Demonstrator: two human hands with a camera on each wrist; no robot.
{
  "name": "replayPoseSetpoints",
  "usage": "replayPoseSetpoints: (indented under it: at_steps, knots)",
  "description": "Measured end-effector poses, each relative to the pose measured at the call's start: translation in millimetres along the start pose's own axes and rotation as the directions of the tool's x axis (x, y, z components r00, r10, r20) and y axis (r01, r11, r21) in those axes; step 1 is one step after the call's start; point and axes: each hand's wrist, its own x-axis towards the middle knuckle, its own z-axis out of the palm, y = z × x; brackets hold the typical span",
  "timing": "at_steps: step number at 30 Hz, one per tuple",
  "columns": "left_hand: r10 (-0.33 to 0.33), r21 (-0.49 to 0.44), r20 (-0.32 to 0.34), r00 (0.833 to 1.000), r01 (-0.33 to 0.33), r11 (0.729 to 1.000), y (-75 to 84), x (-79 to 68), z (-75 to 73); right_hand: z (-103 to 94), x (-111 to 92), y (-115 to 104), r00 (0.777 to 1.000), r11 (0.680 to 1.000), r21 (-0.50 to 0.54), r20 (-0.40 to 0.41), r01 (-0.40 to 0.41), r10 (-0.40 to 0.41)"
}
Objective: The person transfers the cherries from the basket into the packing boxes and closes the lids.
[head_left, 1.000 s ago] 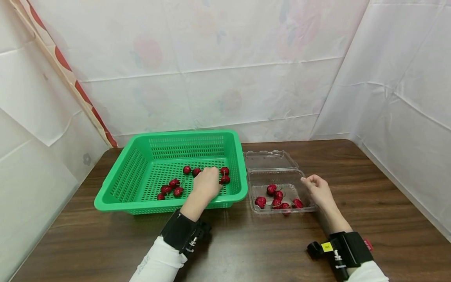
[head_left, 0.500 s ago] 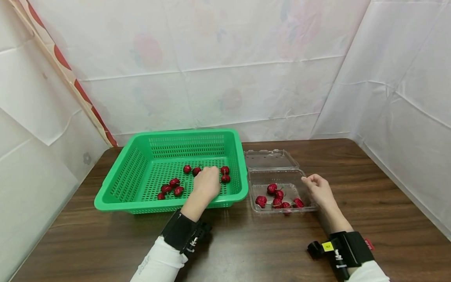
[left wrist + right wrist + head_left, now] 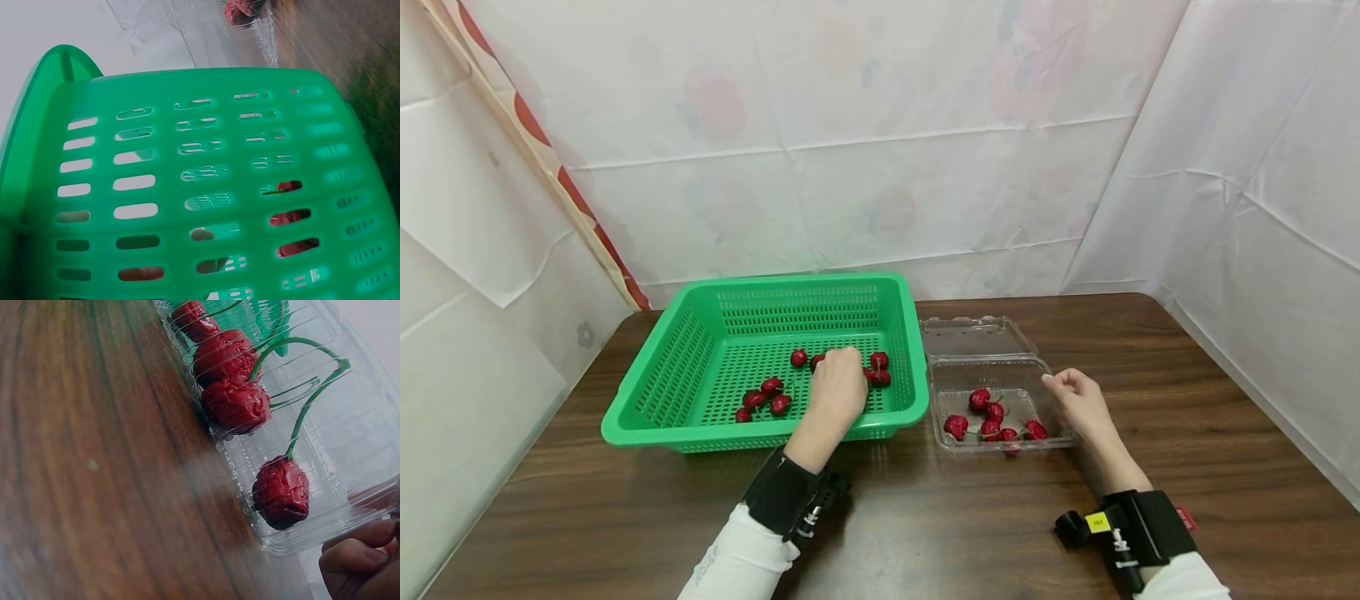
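Pale printed sheeting (image 3: pixel 880 150) hangs behind and beside the brown wooden surface (image 3: pixel 925 517), with a red-edged strip (image 3: pixel 531 125) slanting down at the left. White sleeves (image 3: pixel 737 554) end below black wrist straps (image 3: pixel 782 492). The green basket (image 3: pixel 715 437) holds dark red cherries (image 3: pixel 781 405); just to its right, the clear box (image 3: pixel 1018 398) holds more, its hinged lid (image 3: pixel 977 340) lying back behind it. The left grip (image 3: pixel 838 387) reaches over the basket's near rim among the cherries, and its own back hides the fingertips, so whether it pinches one cannot be told. The right grip (image 3: pixel 1078 404) pinches the right rim of the clear box. In the left wrist view the basket's slotted wall stands in the way, letting cherries through only as slivers. The right wrist view brings out what the head view leaves tiny: wrinkled cherry skins and curving green stems (image 3: pixel 304 409)
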Motion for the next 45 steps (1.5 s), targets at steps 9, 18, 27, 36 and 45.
replayPoseSetpoints:
  at_steps: [9,18,27,36,45]
  knots:
    - [0.006,-0.059,-0.144,0.99,-0.015,0.998,1.2,-0.9,-1.1,-0.3,0.7,1.0,1.0,1.0,0.017,0.0,0.003,-0.003]
    - [0.069,-0.108,-0.271,0.96,-0.101,0.989,-0.3,-5.3,0.7,0.1,0.5,0.8,1.0,1.0,0.018,-0.002,0.008,-0.008]
    - [0.153,-0.133,-0.402,0.903,-0.223,0.966,-0.2,-7.4,0.4,0.9,0.7,1.5,1.0,1.0,-0.028,-0.025,0.009,-0.01]
    - [0.221,-0.161,-0.517,0.827,-0.348,0.924,2.6,-11.9,1.6,0.7,0.7,1.7,0.999,0.999,-0.037,-0.03,0.022,-0.023]
    - [0.307,-0.161,-0.585,0.751,-0.479,0.863,17.0,-17.6,5.1,0.1,0.5,1.2,1.0,0.999,-0.03,-0.022,0.018,-0.018]
